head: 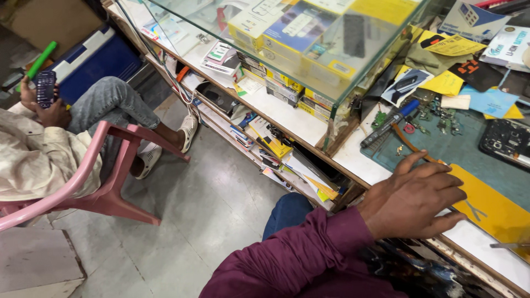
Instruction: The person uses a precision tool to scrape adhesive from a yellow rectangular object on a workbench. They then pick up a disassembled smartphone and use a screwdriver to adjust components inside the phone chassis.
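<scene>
Left hand (414, 201) lies flat on the workbench, fingers spread and holding nothing; the right hand is out of view.

Its fingertips rest on the yellow mat (491, 207), just beside a thin brown strip (411, 146) that runs up toward a blue-tipped tool (389, 122). A black phone back (505, 140) lies opened on the teal mat (441, 149) with small circuit boards (436, 113) scattered near it, so disassembly looks well under way and nothing is reassembled. Room is tight: the glass display case (309, 49) stands close on the left, the bench edge (353, 171) runs under the wrist, and a seated person with a phone (45, 87) occupies the aisle.
</scene>
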A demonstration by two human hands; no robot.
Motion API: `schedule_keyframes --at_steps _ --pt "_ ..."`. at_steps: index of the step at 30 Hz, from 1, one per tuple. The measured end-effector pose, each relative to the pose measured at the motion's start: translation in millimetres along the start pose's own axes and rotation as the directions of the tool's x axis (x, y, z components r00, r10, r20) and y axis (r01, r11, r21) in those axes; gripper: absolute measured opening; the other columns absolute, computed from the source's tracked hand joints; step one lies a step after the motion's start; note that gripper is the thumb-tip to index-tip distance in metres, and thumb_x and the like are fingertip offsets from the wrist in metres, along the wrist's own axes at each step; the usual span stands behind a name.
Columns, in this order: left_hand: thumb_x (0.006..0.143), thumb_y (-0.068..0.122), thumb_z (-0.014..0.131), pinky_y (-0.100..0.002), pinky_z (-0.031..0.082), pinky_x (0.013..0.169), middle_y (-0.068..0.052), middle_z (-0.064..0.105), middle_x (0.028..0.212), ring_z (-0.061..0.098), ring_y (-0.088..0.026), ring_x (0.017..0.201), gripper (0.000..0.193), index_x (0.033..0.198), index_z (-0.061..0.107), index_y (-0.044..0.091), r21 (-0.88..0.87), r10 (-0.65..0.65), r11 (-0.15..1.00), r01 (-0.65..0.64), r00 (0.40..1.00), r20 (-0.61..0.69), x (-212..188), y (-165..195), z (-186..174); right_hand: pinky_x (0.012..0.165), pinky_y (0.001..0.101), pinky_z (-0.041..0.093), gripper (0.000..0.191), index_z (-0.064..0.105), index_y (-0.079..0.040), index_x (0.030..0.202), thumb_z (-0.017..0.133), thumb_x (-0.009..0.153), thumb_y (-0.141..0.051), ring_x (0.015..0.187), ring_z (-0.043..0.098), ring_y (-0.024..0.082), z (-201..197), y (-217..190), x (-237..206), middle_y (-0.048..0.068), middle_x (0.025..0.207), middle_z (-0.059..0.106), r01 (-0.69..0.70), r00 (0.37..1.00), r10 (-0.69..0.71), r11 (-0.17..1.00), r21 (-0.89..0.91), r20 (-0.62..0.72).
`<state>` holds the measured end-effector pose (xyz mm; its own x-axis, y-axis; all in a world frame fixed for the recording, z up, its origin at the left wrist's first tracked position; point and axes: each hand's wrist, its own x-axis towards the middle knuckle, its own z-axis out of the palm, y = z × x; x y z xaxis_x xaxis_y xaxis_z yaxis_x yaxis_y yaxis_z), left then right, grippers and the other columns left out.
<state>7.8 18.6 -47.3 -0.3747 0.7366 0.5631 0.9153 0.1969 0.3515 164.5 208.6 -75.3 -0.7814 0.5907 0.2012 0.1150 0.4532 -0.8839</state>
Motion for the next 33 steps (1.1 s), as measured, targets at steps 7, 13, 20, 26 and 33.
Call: schedule_keyframes --at_steps 7,13,20,26,33 --pt "0.094 0.048 0.062 -0.049 0.032 0.124 -0.001 0.072 0.122 0.061 -0.02 0.132 0.039 0.117 0.073 0.019 -0.001 -0.001 1.0 0.001 1.0 0.002 1 1 -3 0.099 0.0359 0.058 0.025 0.058 0.004 0.123 0.052 0.114 -0.018 0.101 0.072 0.024 -1 5 1 0.019 0.109 0.07 -0.007 1.0 0.007 1.0 -0.02 0.001" --pt "0.093 0.048 0.063 -0.049 0.032 0.124 -0.001 0.072 0.126 0.061 -0.021 0.133 0.039 0.116 0.073 0.019 -0.009 -0.009 1.0 0.009 1.0 -0.003 2 2 -2 0.099 0.0361 0.058 0.026 0.057 0.004 0.123 0.051 0.115 -0.019 0.101 0.072 0.024 -3 9 2 0.019 0.109 0.07 -0.011 1.0 0.011 0.999 -0.035 0.005" --pt "0.093 0.048 0.063 -0.049 0.032 0.124 -0.001 0.072 0.126 0.062 -0.02 0.131 0.039 0.117 0.073 0.018 0.004 -0.007 1.0 0.007 1.0 0.005 3 2 -2 0.1 0.0365 0.058 0.027 0.057 0.004 0.124 0.05 0.115 -0.021 0.102 0.072 0.025 -6 15 2 0.019 0.109 0.07 -0.014 1.0 0.014 0.999 -0.048 0.012" --pt "0.093 0.048 0.063 -0.049 0.032 0.125 -0.001 0.072 0.126 0.062 -0.02 0.131 0.039 0.117 0.073 0.018 0.004 -0.004 1.0 0.004 1.0 0.009 3 2 -3 0.1 0.0367 0.058 0.028 0.056 0.003 0.125 0.049 0.115 -0.022 0.102 0.071 0.026 -7 20 1 0.019 0.11 0.07 -0.016 1.0 0.017 0.998 -0.064 0.014" --pt "0.093 0.048 0.063 -0.05 0.032 0.128 -0.001 0.072 0.126 0.062 -0.02 0.131 0.039 0.116 0.073 0.018 0.001 0.0 1.0 0.0 1.0 0.012 3 1 -4 0.101 0.037 0.058 0.029 0.055 0.003 0.125 0.048 0.116 -0.024 0.103 0.071 0.026 -9 26 1 0.02 0.11 0.07 -0.019 1.0 0.02 0.997 -0.08 0.019"
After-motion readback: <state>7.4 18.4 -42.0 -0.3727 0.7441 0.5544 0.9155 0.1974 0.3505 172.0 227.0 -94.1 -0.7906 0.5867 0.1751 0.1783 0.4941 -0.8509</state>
